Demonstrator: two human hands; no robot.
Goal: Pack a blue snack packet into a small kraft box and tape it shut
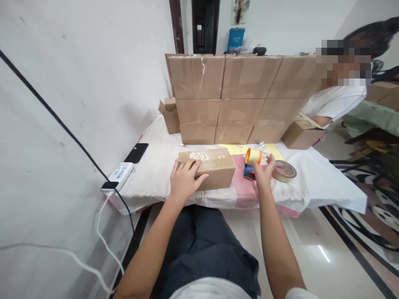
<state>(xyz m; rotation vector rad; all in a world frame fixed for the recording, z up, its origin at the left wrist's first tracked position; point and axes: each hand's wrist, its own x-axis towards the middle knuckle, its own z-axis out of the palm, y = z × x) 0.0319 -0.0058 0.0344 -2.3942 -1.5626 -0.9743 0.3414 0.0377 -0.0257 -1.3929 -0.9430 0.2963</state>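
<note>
A closed cardboard box (217,179) lies on the cloth-covered table in front of me, with shiny clear tape on its top. My left hand (184,176) rests on the box's left end, fingers spread over the top edge and thumb out along the front. To the right of the box, my right hand (264,168) is closed around the side of a blue and orange tape dispenser (249,171); its fingers are partly hidden. A roll of yellowish tape (254,156) sits in the dispenser. Just right of that hand is a larger roll of brown tape (292,171), lying flat.
Stacked cardboard boxes (240,112) form a wall behind the work area. An open box (171,118) stands at its left. A phone (136,153) and a white power strip (120,174) with cables lie by the wall. At right, another person (339,97) is beside a box (301,136).
</note>
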